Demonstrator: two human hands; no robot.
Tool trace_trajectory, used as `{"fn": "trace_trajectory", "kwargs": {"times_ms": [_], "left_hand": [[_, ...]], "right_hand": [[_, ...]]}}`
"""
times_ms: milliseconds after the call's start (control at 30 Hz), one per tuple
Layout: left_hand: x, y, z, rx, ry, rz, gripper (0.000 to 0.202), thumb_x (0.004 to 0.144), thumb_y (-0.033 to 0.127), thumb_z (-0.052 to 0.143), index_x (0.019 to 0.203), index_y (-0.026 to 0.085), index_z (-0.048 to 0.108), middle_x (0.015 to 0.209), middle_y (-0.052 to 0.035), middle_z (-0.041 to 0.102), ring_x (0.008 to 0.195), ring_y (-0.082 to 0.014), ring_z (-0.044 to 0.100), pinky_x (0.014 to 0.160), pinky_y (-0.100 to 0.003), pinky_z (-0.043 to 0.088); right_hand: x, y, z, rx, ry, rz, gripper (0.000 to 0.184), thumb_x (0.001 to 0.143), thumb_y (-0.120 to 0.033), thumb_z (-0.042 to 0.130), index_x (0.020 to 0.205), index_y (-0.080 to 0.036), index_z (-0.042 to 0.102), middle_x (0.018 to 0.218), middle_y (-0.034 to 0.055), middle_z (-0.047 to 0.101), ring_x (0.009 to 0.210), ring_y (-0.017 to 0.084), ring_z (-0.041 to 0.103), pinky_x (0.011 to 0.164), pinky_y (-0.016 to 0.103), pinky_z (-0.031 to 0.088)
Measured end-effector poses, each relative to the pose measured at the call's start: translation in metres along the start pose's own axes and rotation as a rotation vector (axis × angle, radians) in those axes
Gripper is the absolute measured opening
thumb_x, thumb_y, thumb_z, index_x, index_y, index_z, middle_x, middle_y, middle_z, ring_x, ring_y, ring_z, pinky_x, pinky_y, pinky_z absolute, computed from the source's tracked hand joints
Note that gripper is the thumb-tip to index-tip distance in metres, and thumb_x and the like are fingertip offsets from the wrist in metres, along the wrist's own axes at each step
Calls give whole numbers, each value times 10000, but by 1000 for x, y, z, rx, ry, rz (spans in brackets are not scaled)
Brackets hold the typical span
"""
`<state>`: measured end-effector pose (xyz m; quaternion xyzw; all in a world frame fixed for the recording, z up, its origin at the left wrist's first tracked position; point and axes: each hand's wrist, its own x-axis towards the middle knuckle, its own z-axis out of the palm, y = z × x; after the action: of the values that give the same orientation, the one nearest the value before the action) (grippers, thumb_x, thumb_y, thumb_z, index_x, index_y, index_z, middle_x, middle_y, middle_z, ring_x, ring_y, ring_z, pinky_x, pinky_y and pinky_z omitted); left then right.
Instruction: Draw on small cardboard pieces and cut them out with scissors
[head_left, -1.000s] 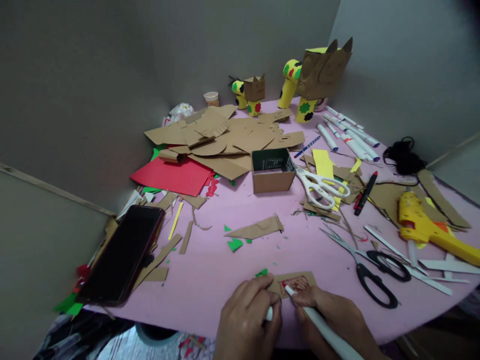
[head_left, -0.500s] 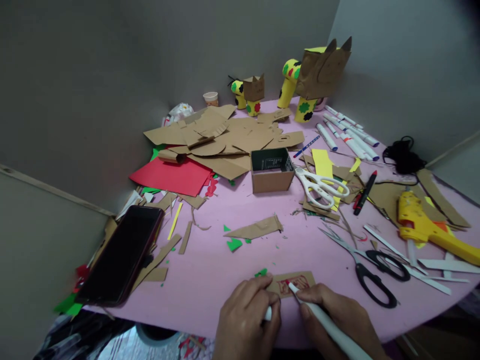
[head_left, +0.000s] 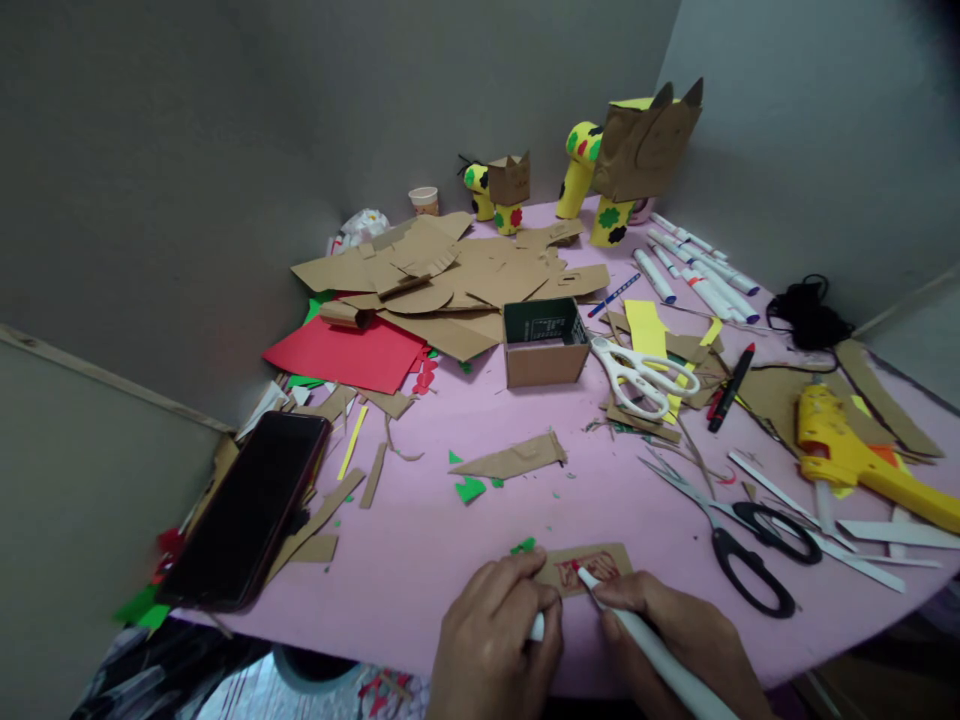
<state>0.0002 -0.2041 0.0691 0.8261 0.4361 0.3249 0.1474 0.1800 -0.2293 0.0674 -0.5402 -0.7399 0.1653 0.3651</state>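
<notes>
A small cardboard rectangle (head_left: 619, 557) with red scribbled strokes lies flat near the table's front edge. My right hand (head_left: 667, 635) grips a white marker (head_left: 651, 645), its red tip touching the coloured area. Curled beside it, my left hand (head_left: 495, 630) presses the cardboard's left edge with its fingertips. A white rounded end, apparently a marker cap (head_left: 537, 627), pokes out between those curled fingers; the rest of it is hidden. Just beyond the left fingertips is a green paper scrap (head_left: 523, 546).
Black-handled scissors (head_left: 739, 530) lie right of my hands, near a yellow glue gun (head_left: 847, 445). Farther back are an open cardboard box (head_left: 546, 366), white scissors (head_left: 637, 378) and stacked cardboard (head_left: 480, 270). A phone (head_left: 247, 510) rests at left. Decorated cardboard animals (head_left: 649, 145) stand behind.
The marker tip has shifted very slightly on the red patch. Both hands keep their hold, and the view has moved a little.
</notes>
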Motion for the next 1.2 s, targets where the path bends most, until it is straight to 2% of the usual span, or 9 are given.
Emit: {"fn": "trace_trajectory", "kwargs": {"times_ms": [133,333,433,600,767,900,1000,1100,1200], "left_hand": [[0,0,0,15,-3,8,110,781,101,588,810,203,616,935,-76,712,858,-190,678,727,-294,575],[0,-1,-1,7,-15,11,113,783,98,587,819,203,609,944,-73,710,875,-186,675,743,-288,573],[0,-1,0,12,-12,8,109,781,102,591,817,204,610,941,-73,712,873,-186,677,740,-288,575],[0,0,0,9,17,2,118,769,88,588,794,201,611,914,-72,715,844,-189,682,716,-293,578],[1,1,1,3,19,-12,133,771,91,587,844,199,613,914,-73,708,860,-191,679,743,-298,578],[3,4,-2,45,-21,-28,296,783,109,566,1076,151,575,1028,-134,654,941,-232,653,762,-350,578],[8,6,-7,28,-126,-81,317,789,115,549,1105,145,556,1058,-144,604,931,-232,640,740,-347,572],[13,8,-13,-32,-196,-157,278,771,107,570,1040,173,563,1059,-114,586,921,-215,622,755,-334,546],[15,10,-17,-104,-200,-192,221,768,104,574,968,198,571,944,-57,629,855,-197,615,742,-316,511]], "right_hand": [[1,2,2,-3,22,1,123,810,-168,457,864,-241,539,627,-14,728,504,152,704,521,209,562],[0,7,0,-16,-21,-130,150,787,-127,480,896,-225,514,635,-13,729,514,135,711,519,175,567],[-2,7,-3,35,-25,-141,172,785,-110,491,916,-217,524,675,-10,732,549,123,713,551,158,563],[-2,2,-8,103,48,69,84,838,-170,476,871,-225,529,541,-52,619,367,105,569,398,182,481],[-3,1,-10,146,27,96,102,840,-161,494,889,-238,539,594,-47,646,438,108,613,445,173,498],[-9,3,-7,166,233,253,117,846,-207,529,945,-255,569,713,-18,681,570,128,669,521,168,538],[-11,6,-3,214,391,327,146,830,-244,576,976,-256,584,811,9,705,704,149,700,627,186,568],[-9,12,-4,257,358,372,178,829,-291,589,1001,-246,601,868,34,738,770,174,712,673,221,577],[-3,17,-10,258,266,434,218,826,-335,582,1012,-232,629,992,73,736,897,225,694,741,290,562]]}}
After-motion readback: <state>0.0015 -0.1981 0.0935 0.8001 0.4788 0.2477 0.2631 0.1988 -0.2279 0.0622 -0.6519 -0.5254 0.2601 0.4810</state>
